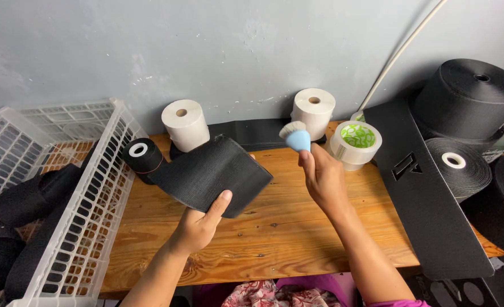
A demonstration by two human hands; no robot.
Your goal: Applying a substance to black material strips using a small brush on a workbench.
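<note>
A black strip of webbing [209,175] is gripped by the left hand [198,224] above the wooden table [274,233], thumb pressed on its near face; the strip runs left to a small black roll [141,156] beside the white plastic basket [87,227]; a blue brush with pale bristles [296,136] is pinched closed in the right hand [323,179], just right of the strip; two white rolls [185,124] and a tape roll [355,142] stand at the far edge; large black rolls [471,96] lie at the right.
</note>
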